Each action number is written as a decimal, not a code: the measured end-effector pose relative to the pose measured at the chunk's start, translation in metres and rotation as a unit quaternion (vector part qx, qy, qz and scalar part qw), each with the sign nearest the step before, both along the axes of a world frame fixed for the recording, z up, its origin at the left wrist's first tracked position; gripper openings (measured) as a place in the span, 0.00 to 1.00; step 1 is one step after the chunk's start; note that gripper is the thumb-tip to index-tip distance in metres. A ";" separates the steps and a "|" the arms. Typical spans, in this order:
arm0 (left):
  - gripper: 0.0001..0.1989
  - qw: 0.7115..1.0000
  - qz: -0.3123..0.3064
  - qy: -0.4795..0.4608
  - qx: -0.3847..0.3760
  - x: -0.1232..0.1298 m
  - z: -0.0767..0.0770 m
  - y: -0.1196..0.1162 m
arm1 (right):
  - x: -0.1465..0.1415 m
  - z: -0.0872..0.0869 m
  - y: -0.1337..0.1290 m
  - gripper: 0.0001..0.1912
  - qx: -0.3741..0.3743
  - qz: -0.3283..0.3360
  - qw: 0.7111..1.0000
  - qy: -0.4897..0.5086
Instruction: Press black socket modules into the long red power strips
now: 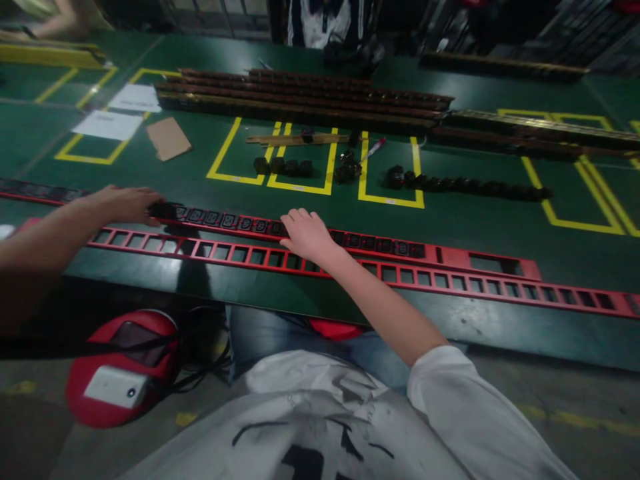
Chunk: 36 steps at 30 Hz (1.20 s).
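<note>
A long red rail [453,257] lies across the near side of the table, with a row of black power sockets [227,221] set in it. My left hand [123,203] reaches in from the left, its fingers closed around a dark socket block [167,210] at the rail; blur hides the exact grip. Over the middle of the same row, my right hand [307,235] lies palm down with its fingers apart, covering a few sockets. Nearer to me runs a second red rail [430,279] with bare square openings, passing under my right wrist.
Loose black blocks [290,167] and a longer row of them [470,185] stand beyond the rails, near a pen [375,147]. Stacked dark rails [300,100], papers [107,125] and cardboard [169,138] lie farther back. A phone [115,387] rests on a red stool [93,413].
</note>
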<state>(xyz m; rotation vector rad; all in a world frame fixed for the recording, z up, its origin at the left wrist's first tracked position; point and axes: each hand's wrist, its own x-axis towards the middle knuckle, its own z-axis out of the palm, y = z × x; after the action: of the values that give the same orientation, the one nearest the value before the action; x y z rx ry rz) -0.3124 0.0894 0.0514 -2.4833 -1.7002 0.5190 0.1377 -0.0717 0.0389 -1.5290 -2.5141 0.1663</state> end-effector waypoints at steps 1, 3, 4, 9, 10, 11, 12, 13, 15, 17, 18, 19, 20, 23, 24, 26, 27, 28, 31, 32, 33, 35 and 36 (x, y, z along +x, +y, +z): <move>0.61 0.999 -0.004 0.005 -0.044 0.024 0.000 -0.010 | 0.019 0.001 -0.013 0.24 0.018 -0.014 1.000 0.011; 0.55 0.994 -0.074 -0.052 -0.069 0.082 0.000 -0.036 | 0.066 -0.002 -0.043 0.24 0.047 -0.049 0.997 0.041; 0.50 0.986 -0.114 -0.089 -0.079 0.113 -0.002 -0.050 | 0.094 -0.005 -0.059 0.22 0.063 -0.077 0.994 0.053; 0.32 0.955 -0.197 -0.210 -0.070 0.252 -0.017 -0.113 | 0.219 -0.035 -0.127 0.16 0.135 -0.208 0.966 0.070; 0.30 0.951 -0.203 -0.225 -0.063 0.272 -0.020 -0.122 | 0.235 -0.041 -0.135 0.15 0.140 -0.212 0.964 0.076; 0.29 0.947 -0.210 -0.237 -0.057 0.290 -0.023 -0.130 | 0.246 -0.046 -0.141 0.15 0.145 -0.211 0.963 0.085; 0.27 0.944 -0.217 -0.245 -0.051 0.306 -0.026 -0.136 | 0.253 -0.050 -0.144 0.14 0.151 -0.209 0.962 0.096; 0.26 0.942 -0.221 -0.250 -0.043 0.318 -0.029 -0.142 | 0.257 -0.054 -0.146 0.14 0.160 -0.206 0.959 0.107; 0.25 0.941 -0.218 -0.258 -0.019 0.335 -0.034 -0.150 | 0.256 -0.059 -0.146 0.14 0.183 -0.210 0.952 0.124; 0.24 0.941 -0.206 -0.268 0.005 0.343 -0.038 -0.155 | 0.251 -0.062 -0.145 0.14 0.198 -0.223 0.945 0.132; 0.24 0.941 -0.200 -0.272 0.013 0.344 -0.039 -0.156 | 0.249 -0.062 -0.145 0.14 0.196 -0.229 0.944 0.134; 0.23 0.941 -0.195 -0.276 0.017 0.345 -0.040 -0.157 | 0.246 -0.062 -0.145 0.14 0.190 -0.235 0.944 0.134; 0.23 0.940 -0.192 -0.280 0.017 0.344 -0.041 -0.158 | 0.245 -0.061 -0.145 0.15 0.183 -0.243 0.943 0.133; 0.22 0.938 -0.187 -0.290 0.016 0.343 -0.040 -0.158 | 0.243 -0.059 -0.148 0.24 0.177 -0.271 0.937 0.130; 0.22 0.938 -0.185 -0.294 0.016 0.343 -0.040 -0.158 | 0.243 -0.059 -0.149 0.26 0.181 -0.276 0.935 0.129; 0.22 0.937 -0.181 -0.299 0.017 0.343 -0.040 -0.158 | 0.243 -0.059 -0.149 0.25 0.185 -0.277 0.935 0.119; 0.22 0.937 -0.177 -0.301 0.017 0.344 -0.040 -0.158 | 0.243 -0.060 -0.149 0.23 0.182 -0.275 0.937 0.113; 0.23 0.937 -0.175 -0.302 0.015 0.344 -0.039 -0.159 | 0.242 -0.060 -0.149 0.20 0.177 -0.273 0.940 0.106; 0.24 0.936 -0.174 -0.306 0.007 0.345 -0.038 -0.159 | 0.242 -0.059 -0.149 0.19 0.158 -0.275 0.944 0.096; 0.24 0.936 -0.174 -0.307 0.004 0.346 -0.038 -0.159 | 0.242 -0.059 -0.149 0.21 0.152 -0.280 0.943 0.094; 0.23 0.936 -0.173 -0.307 0.003 0.346 -0.037 -0.160 | 0.242 -0.058 -0.149 0.23 0.148 -0.286 0.942 0.093; 0.23 0.937 -0.170 -0.305 0.003 0.346 -0.036 -0.160 | 0.241 -0.056 -0.150 0.26 0.142 -0.290 0.942 0.092; 0.23 0.938 -0.169 -0.303 0.002 0.347 -0.036 -0.160 | 0.241 -0.056 -0.150 0.25 0.141 -0.286 0.943 0.091</move>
<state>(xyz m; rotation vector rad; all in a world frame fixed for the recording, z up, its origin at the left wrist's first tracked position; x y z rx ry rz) 0.0342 -0.0706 0.0154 -3.0401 -1.3345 -0.3202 0.3789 -0.2219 -0.0170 -1.9282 -1.7693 -0.1273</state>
